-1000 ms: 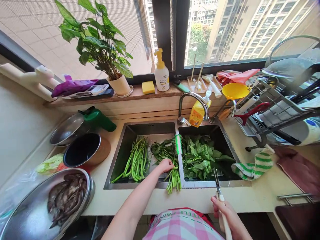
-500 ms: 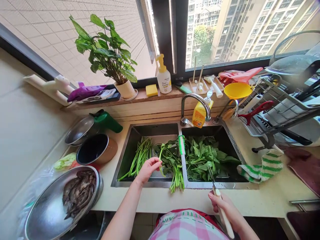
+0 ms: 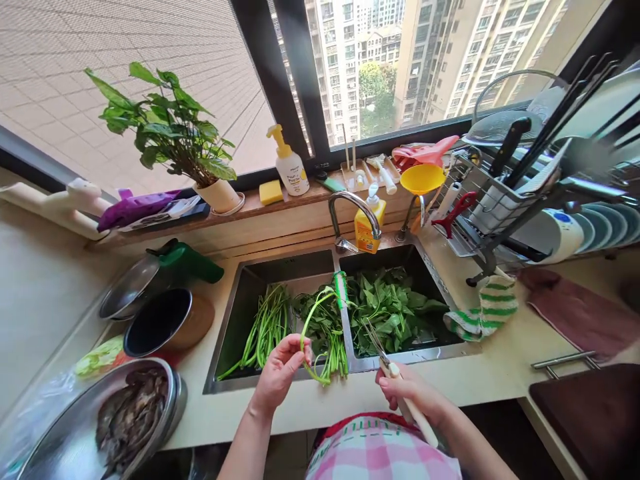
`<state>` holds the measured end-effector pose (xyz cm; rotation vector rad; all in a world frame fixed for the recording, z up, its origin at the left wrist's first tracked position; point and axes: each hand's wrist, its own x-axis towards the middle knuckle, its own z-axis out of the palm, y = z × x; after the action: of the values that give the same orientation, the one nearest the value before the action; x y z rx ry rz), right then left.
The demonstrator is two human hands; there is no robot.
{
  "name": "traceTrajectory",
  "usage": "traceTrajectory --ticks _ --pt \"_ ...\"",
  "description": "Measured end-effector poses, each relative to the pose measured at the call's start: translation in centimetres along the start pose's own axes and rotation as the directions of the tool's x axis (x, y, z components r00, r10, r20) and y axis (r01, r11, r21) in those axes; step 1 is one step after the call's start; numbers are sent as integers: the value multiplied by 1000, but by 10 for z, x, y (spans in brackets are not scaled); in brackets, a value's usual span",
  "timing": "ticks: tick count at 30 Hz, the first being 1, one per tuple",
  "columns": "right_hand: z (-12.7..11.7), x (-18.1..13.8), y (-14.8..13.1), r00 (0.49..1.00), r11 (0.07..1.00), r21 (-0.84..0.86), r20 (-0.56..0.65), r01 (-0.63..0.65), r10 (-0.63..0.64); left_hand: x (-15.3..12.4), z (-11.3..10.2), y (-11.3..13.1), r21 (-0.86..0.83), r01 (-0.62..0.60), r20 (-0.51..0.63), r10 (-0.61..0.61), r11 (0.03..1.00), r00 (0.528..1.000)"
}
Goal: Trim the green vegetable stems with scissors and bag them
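Observation:
My left hand (image 3: 280,370) pinches a thin green vegetable stem (image 3: 311,313) that curves up and down over the left sink basin. In my right hand (image 3: 413,387) is a pair of scissors (image 3: 384,357) with pale handles, its blades pointing up toward the right basin. Bare green stems (image 3: 265,327) lie on the left side of the left basin. Beside them a bunch of leafy greens (image 3: 336,350) rests with its stem ends over the front edge. Loose leaves (image 3: 390,307) fill much of the right basin.
Grey-brown shrimp (image 3: 133,417) lie in a metal bowl (image 3: 65,433) at the left. A dark-lined pot (image 3: 200,323) stands behind it. The faucet (image 3: 334,213) arches over the sink. A loaded dish rack (image 3: 480,227) and a striped cloth (image 3: 495,307) are on the right.
The view has swung right. My left hand now holds a longer-looking stem, nearer the front edge. My right hand has brought the scissors closer to my left hand.

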<state>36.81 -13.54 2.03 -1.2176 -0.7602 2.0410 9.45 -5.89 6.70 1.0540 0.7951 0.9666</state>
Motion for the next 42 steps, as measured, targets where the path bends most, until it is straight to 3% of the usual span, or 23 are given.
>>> traceTrajectory --ticks 6,12,23,33,42 --pt "1 2 -10 992 978 178 81 -107 94 0 22 7 -45 -5 73 8 999 997" --pt "4 4 -23 975 909 403 221 -108 18 -2 33 7 -65 32 148 -22 997 989" --pt "-4 -2 -19 971 850 513 241 -122 -6 -5 49 12 -191 19 227 25 981 974" --pt "-6 3 0 878 730 622 474 -282 -64 -3 55 18 -234 31 240 27 972 971" --pt "-6 11 -26 853 696 681 484 -226 -197 -7 54 15 -281 71 290 14 957 957"
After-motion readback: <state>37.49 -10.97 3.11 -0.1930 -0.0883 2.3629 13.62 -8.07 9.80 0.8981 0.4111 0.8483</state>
